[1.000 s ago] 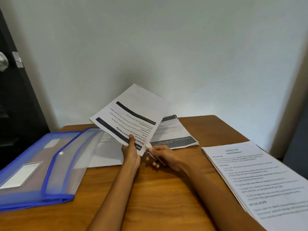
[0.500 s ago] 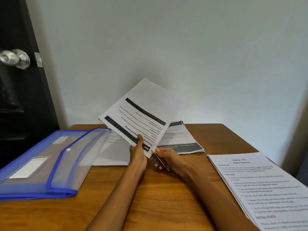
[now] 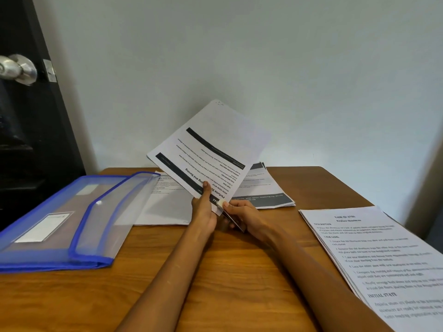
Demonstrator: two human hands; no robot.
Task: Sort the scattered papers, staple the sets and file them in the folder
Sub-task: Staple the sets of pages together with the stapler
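My left hand (image 3: 203, 212) pinches the near corner of a printed paper set (image 3: 211, 152) with dark header bars, holding it raised and tilted above the table. My right hand (image 3: 244, 218) grips a small stapler (image 3: 230, 215) whose jaw sits on that same corner. A blue translucent folder (image 3: 60, 224) lies with its flap open at the left. More sheets with dark bars (image 3: 266, 190) lie behind my hands, another white sheet (image 3: 165, 202) lies partly under the folder flap, and a printed stack (image 3: 374, 255) lies at the right.
The wooden table (image 3: 227, 283) stands against a pale wall. A dark door with a metal knob (image 3: 18, 69) is at the far left. Bare wood shows between my forearms and in front of the folder.
The view has shifted slightly, so everything sits a little further right and lower. The paper set and both hands keep the same grip and pose.
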